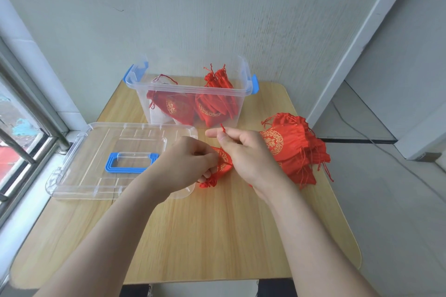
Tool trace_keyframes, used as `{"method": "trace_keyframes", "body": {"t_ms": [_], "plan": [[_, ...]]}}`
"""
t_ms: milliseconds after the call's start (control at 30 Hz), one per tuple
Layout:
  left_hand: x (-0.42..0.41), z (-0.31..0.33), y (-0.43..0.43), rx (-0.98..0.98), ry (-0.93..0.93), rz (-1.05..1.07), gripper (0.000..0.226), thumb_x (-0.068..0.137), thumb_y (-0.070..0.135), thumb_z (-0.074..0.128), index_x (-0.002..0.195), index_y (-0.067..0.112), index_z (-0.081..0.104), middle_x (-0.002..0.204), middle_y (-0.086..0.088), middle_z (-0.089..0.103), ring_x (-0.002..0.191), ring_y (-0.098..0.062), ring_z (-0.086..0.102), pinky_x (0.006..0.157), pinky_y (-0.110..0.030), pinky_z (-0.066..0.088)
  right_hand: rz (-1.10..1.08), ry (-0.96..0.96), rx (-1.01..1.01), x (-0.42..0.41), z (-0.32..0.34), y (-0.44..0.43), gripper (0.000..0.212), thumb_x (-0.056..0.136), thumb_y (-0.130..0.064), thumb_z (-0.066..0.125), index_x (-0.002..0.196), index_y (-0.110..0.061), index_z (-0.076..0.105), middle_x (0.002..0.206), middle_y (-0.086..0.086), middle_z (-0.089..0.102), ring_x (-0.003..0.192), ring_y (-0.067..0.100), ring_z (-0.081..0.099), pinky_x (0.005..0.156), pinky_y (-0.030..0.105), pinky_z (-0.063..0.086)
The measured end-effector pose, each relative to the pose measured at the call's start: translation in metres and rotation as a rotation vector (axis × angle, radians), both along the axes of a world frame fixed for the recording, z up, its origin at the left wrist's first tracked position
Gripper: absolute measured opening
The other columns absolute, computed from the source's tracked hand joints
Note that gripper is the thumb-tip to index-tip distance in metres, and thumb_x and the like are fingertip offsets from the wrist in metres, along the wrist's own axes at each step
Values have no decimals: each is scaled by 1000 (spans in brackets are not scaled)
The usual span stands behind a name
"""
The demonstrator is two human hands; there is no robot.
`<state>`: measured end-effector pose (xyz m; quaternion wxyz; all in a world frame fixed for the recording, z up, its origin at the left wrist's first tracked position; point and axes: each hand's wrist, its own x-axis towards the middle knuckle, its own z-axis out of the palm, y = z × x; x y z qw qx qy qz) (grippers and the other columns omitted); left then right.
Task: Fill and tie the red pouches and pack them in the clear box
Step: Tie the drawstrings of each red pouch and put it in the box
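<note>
A red pouch with gold print (223,161) lies on the wooden table (217,236) between my hands. My left hand (185,164) grips its gathered neck. My right hand (243,152) pinches the end of its red drawstring (223,128), raised above the pouch. The clear box (193,94) with blue latches stands at the back of the table and holds several red pouches (210,106). A pile of loose red pouches (294,149) lies to the right, partly hidden behind my right hand.
The box's clear lid (115,159) with a blue handle lies flat at the left, under my left wrist. A window frame (21,128) runs along the left edge. A wall stands right behind the box.
</note>
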<state>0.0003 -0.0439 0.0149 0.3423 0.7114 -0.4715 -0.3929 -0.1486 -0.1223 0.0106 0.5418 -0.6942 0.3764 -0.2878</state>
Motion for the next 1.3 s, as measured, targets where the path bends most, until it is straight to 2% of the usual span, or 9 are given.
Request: {"method": "trace_keyframes", "body": {"t_ms": [133, 200, 333, 533, 700, 967, 1067, 1133, 1300], "plan": [[-2, 2, 1, -24, 45, -32, 23, 96, 20, 71, 81, 3, 76, 77, -16, 75, 63, -14, 66, 67, -25, 56, -8, 2, -11, 1, 1, 0, 26, 112, -27, 53, 119, -26, 79, 118, 13, 76, 95, 7, 69, 75, 1, 46], [-2, 0, 1, -47, 43, -25, 26, 99, 23, 71, 81, 5, 77, 77, -14, 76, 64, -16, 68, 65, -22, 56, -37, 4, 3, 2, -1, -2, 28, 112, -29, 55, 132, -23, 73, 112, 6, 78, 89, -1, 68, 78, 4, 47], [3, -5, -2, -54, 77, 58, 30, 100, 26, 72, 81, 4, 78, 75, -11, 75, 66, -19, 69, 70, -29, 59, -179, 176, -181, 0, -9, -6, 28, 106, -24, 59, 131, -12, 67, 89, -4, 77, 83, 9, 71, 89, 43, 59], [6, -6, -2, -36, 327, 132, 29, 103, 21, 68, 95, -5, 79, 85, -32, 71, 69, -24, 64, 70, -31, 58, -22, 312, -517, -2, -2, 9, 37, 75, -31, 78, 112, -34, 71, 88, -16, 72, 79, 2, 69, 73, 30, 60], [7, -5, -1, 4, 369, 139, 29, 101, 21, 72, 94, -7, 77, 74, -15, 68, 70, -25, 61, 72, -31, 56, 16, 232, -545, -3, -7, 3, 22, 84, -16, 84, 102, -27, 82, 81, -15, 73, 77, 0, 69, 70, 22, 57], [9, 6, -1, 39, 499, 125, 14, 90, -6, 59, 81, -10, 68, 80, -20, 59, 77, -30, 57, 78, -37, 54, 77, 383, -766, 0, -17, -1, 19, 97, -16, 73, 108, -27, 84, 84, -1, 59, 79, 19, 61, 70, 41, 53], [11, 5, 2, 20, 343, 114, 16, 82, -6, 71, 98, -7, 73, 91, -24, 72, 80, -30, 68, 80, -33, 62, 69, 414, -667, -2, -11, -1, 14, 96, -18, 74, 97, -26, 85, 83, -10, 64, 79, 9, 61, 73, 30, 50], [10, 5, 3, -26, 194, 212, 37, 76, -5, 84, 107, 10, 70, 101, -8, 76, 80, -21, 77, 65, -22, 59, 50, 375, -498, -3, -7, -2, 11, 96, -18, 76, 92, -23, 85, 79, -16, 72, 76, 3, 66, 71, 24, 51], [8, 1, 2, -197, -13, 313, 21, 78, 4, 90, 78, 9, 70, 88, 0, 81, 79, -15, 80, 75, -32, 61, -12, 153, 94, -7, 0, -3, 10, 99, -17, 74, 95, -13, 82, 61, -14, 66, 57, 0, 57, 54, 15, 42]]}}
